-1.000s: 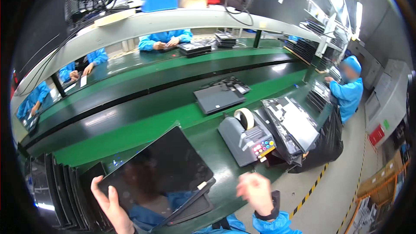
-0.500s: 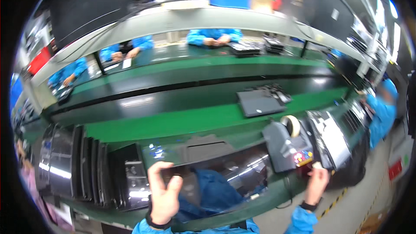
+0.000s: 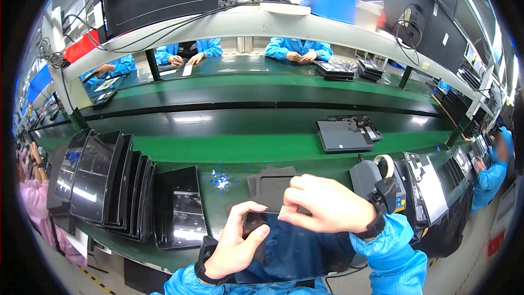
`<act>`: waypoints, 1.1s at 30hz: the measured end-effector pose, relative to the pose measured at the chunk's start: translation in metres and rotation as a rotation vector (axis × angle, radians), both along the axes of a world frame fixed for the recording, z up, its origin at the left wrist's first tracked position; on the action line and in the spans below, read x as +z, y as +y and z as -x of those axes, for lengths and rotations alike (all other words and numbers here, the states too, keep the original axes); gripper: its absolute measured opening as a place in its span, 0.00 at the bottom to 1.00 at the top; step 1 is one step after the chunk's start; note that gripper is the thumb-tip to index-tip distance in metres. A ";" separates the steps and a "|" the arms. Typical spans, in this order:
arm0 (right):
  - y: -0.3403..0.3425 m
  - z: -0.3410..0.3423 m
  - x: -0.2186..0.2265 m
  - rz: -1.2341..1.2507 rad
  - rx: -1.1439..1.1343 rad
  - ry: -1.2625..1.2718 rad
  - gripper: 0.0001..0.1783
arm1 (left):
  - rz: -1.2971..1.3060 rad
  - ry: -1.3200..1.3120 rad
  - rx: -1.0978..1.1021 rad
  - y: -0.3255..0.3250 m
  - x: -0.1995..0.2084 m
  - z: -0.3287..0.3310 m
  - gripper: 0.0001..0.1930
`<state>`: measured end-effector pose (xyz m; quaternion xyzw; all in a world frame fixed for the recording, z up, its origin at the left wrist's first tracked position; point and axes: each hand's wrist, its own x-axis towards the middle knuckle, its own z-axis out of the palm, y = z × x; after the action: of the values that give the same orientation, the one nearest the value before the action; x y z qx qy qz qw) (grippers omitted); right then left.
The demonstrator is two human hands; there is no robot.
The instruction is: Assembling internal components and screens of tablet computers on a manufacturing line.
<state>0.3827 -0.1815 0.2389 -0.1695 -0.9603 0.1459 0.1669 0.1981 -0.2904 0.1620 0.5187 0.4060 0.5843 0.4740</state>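
A dark, glossy screen panel (image 3: 305, 251) lies in front of me, reflecting blue. At its upper left corner my left hand (image 3: 232, 248) is closed, forefinger along the edge and thumb over the face. My right hand (image 3: 327, 205) reaches across above the panel. Its thumb and fingers pinch a small pale strip of tape (image 3: 285, 211) close to that same corner. Both wrists wear black bands. Behind the hands lies a flat dark grey sheet (image 3: 273, 181), partly hidden by the right hand.
Several dark panels (image 3: 98, 180) stand stacked at left, with another panel (image 3: 180, 207) beside them. Small blue and white scraps (image 3: 220, 180) lie behind. At right are a tape dispenser (image 3: 364, 177) and a laptop part (image 3: 428, 191). A grey laptop lid (image 3: 344, 135) rests on the green belt (image 3: 245, 145). Co-workers sit beyond.
My right hand has come from beside the tape dispenser to the panel's upper left corner, bringing a tape strip. My left hand has closed on that corner. The view has shifted.
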 end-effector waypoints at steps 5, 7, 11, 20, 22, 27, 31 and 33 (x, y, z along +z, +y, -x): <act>-0.031 0.013 -0.010 -0.501 -0.323 0.327 0.16 | -0.028 0.017 0.053 -0.003 -0.007 0.013 0.20; -0.040 0.012 -0.015 -0.525 -0.147 0.314 0.13 | 0.007 -0.032 0.046 -0.004 -0.004 0.010 0.20; -0.026 0.019 -0.027 -0.237 -0.126 0.358 0.08 | -0.045 -0.015 0.068 -0.004 0.001 0.011 0.20; -0.012 0.037 -0.029 0.004 -0.185 0.208 0.11 | -0.049 0.065 0.132 0.003 0.014 0.022 0.20; -0.013 0.036 -0.013 -0.168 -0.316 0.264 0.13 | -0.041 0.006 0.158 0.013 0.025 0.025 0.21; -0.030 -0.029 0.007 -0.206 -0.461 0.586 0.18 | -0.149 0.113 0.442 0.087 0.059 0.065 0.17; -0.042 -0.082 -0.070 0.088 -0.801 0.847 0.04 | -0.191 0.049 0.419 0.180 0.046 0.119 0.15; -0.048 -0.098 -0.127 0.338 -0.971 0.801 0.07 | -0.051 0.090 0.458 0.225 0.021 0.156 0.16</act>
<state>0.4810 -0.2295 0.1116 -0.5407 -0.6018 0.2548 0.5298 0.0420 -0.0655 0.1831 0.4506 0.5189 0.6629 0.2970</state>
